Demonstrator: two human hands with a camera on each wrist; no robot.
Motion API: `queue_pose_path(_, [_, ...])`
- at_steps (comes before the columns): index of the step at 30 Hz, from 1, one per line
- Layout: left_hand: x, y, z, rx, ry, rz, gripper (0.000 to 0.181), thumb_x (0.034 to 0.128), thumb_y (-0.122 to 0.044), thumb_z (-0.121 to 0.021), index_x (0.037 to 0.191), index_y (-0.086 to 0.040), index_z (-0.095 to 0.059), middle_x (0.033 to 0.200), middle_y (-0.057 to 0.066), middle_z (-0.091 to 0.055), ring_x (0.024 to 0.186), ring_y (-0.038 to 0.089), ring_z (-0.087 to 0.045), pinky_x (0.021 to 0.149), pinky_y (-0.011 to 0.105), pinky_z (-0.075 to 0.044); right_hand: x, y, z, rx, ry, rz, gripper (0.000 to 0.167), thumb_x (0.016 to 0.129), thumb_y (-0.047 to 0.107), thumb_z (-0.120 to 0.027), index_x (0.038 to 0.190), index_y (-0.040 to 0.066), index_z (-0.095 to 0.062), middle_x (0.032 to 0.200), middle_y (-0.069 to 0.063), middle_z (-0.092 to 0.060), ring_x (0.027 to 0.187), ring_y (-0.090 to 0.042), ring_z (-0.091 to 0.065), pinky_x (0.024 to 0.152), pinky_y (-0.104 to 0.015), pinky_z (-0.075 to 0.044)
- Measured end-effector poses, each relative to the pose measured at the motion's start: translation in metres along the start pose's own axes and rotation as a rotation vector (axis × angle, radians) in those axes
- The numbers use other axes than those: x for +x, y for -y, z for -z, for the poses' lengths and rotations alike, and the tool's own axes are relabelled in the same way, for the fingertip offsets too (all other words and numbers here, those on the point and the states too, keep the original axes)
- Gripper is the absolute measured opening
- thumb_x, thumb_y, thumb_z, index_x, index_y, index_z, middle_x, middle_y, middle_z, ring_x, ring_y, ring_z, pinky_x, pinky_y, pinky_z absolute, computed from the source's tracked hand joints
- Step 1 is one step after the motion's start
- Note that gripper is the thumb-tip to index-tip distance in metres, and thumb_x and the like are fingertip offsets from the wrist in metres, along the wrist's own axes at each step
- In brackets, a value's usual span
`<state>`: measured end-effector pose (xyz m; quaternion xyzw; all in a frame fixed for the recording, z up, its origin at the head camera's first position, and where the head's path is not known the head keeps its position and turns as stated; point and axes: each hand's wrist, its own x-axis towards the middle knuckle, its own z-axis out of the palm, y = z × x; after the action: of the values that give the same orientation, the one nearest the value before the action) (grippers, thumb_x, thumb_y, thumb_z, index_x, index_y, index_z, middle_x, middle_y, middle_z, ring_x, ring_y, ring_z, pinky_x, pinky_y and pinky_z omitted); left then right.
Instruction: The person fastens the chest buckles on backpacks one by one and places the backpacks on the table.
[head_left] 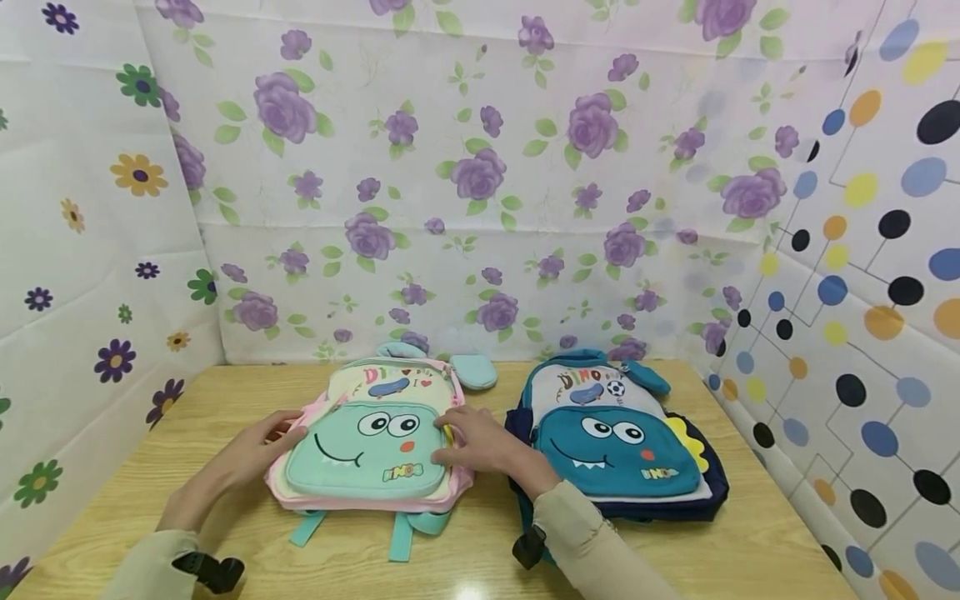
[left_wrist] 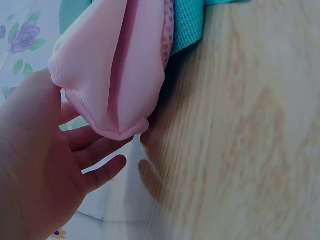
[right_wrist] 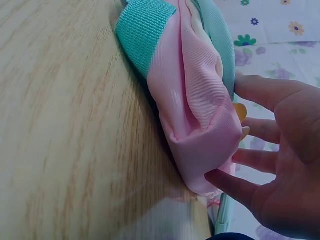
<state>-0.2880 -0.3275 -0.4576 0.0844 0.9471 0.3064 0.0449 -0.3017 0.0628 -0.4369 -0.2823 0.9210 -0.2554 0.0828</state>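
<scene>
Left hand point(head_left: 258, 450) relaxed, touching the mint-and-pink backpack point(head_left: 360, 458) at its nine o'clock; right hand point(head_left: 483, 442) touching at three, fingers extended, neither one clenched! The backpack lies face-up on the wooden table point(head_left: 240, 387), turquoise straps point(head_left: 401, 540) poking out at six o'clock, teal backpack point(head_left: 618, 458) just beside it at three.

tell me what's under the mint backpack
The wooden table is under the mint backpack, and teal straps poke out beneath its near edge. Anything else beneath is covered and can't be seen.
</scene>
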Motion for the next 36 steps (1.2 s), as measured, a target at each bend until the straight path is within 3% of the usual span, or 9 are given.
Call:
queue_pose_path(14, [0.000, -0.007, 0.007, -0.026, -0.043, -0.012, 0.068, 0.1010, -0.057, -0.045, 0.151, -0.010, -0.040, 0.132, 0.022, -0.058, 0.113, 0.031, -0.058, 0.083, 0.038, -0.048, -0.001, 0.001, -0.005, 0.042, -0.016, 0.042, 0.056, 0.090, 0.049, -0.066, 0.137, 0.019, -0.059, 0.144, -0.002, -0.052, 0.133, -0.019, -0.044, 0.110, -0.043, -0.035])
queue_pose_path(29, [-0.001, -0.018, 0.016, -0.020, -0.132, -0.025, 0.065, 0.1003, -0.055, -0.048, 0.149, -0.011, -0.044, 0.128, 0.022, -0.060, 0.107, 0.029, -0.058, 0.078, 0.033, -0.046, 0.003, -0.003, -0.008, 0.066, -0.010, 0.102, 0.057, 0.088, 0.050, -0.069, 0.137, 0.021, -0.059, 0.142, 0.000, -0.054, 0.132, -0.016, -0.046, 0.109, -0.041, -0.031])
queue_pose_path(36, [-0.006, -0.024, 0.023, -0.035, -0.188, -0.013, 0.065, 0.1003, -0.054, -0.048, 0.149, -0.012, -0.044, 0.131, 0.024, -0.059, 0.111, 0.033, -0.057, 0.080, 0.037, -0.047, 0.007, -0.001, -0.014, 0.068, -0.018, 0.113, 0.059, 0.087, 0.053, -0.069, 0.136, 0.022, -0.059, 0.143, 0.001, -0.054, 0.132, -0.014, -0.046, 0.109, -0.041, -0.029])
